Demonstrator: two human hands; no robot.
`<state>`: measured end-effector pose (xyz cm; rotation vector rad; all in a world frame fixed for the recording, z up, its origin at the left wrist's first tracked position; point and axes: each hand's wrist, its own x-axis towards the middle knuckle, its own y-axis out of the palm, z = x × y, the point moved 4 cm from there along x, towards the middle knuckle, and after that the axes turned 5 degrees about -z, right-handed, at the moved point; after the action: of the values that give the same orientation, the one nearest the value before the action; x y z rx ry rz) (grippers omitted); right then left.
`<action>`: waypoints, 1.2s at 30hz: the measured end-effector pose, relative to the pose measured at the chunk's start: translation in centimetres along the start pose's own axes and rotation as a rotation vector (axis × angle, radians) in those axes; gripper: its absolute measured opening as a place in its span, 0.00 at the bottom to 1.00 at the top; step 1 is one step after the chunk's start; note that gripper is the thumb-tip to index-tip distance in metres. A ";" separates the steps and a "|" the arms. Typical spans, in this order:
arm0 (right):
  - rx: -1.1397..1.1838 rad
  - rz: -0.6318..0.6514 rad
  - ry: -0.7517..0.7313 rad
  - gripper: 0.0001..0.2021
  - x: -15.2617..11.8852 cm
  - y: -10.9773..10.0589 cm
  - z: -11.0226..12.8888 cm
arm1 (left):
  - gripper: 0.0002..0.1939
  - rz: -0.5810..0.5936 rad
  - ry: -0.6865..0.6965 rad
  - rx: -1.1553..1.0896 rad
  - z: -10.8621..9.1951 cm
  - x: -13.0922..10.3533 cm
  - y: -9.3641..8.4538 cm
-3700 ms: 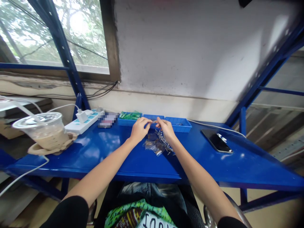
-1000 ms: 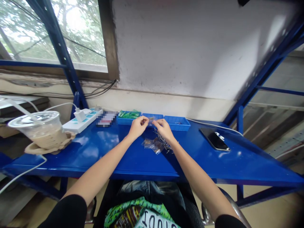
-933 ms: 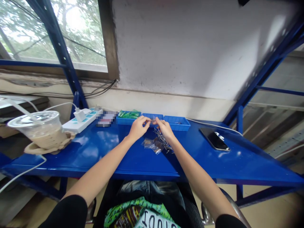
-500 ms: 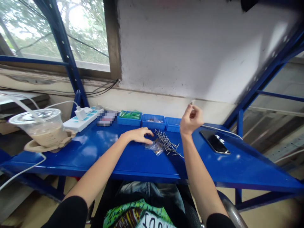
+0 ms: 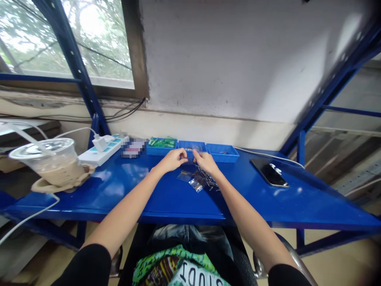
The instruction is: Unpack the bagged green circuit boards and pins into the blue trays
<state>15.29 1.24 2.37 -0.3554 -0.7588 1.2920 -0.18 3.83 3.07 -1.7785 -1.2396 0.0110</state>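
Note:
My left hand [image 5: 174, 159] and my right hand [image 5: 206, 162] face each other just in front of the middle blue bin [image 5: 193, 147]. Both are closed in a pinch. Between their fingertips shows what looks like a small clear plastic bag [image 5: 190, 157], faint against the blue. Below the hands, two clear bags with thin brass-coloured pieces inside lie on the table: one bag [image 5: 184, 175] on the left, another bag [image 5: 197, 183] beside the pile. A pile of thin metal rods or screws [image 5: 210, 182] is partly covered by my right hand and wrist.
Green packets fill the left bin [image 5: 162, 147]; the right bin [image 5: 222, 153] holds a few small metal pieces. A phone [image 5: 269, 172] with white earbuds [image 5: 275, 169] lies right. At left stand a power strip [image 5: 104, 149] and a lidded drink cup [image 5: 56, 163] on the blue table [image 5: 119, 198].
My right hand, raised at the right with something small pinched in it, has come down and left to meet my left hand. My left hand has risen off the bags and closed.

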 end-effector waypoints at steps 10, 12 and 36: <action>0.627 -0.094 0.093 0.14 0.2 0.4 -0.3 | 0.06 -0.144 0.201 0.090 -1.7 -0.2 -0.2; 0.527 -0.211 -0.047 0.12 0.1 -0.5 0.0 | 0.11 -0.148 0.105 0.091 -1.2 -0.1 0.0; 0.716 -0.131 0.170 0.17 0.3 0.4 -0.2 | 0.12 -0.347 0.174 0.060 -1.7 -0.2 -0.2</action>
<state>15.19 1.65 2.08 0.1617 -0.1410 1.3006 0.37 2.53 4.04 -1.4607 -1.3879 -0.2969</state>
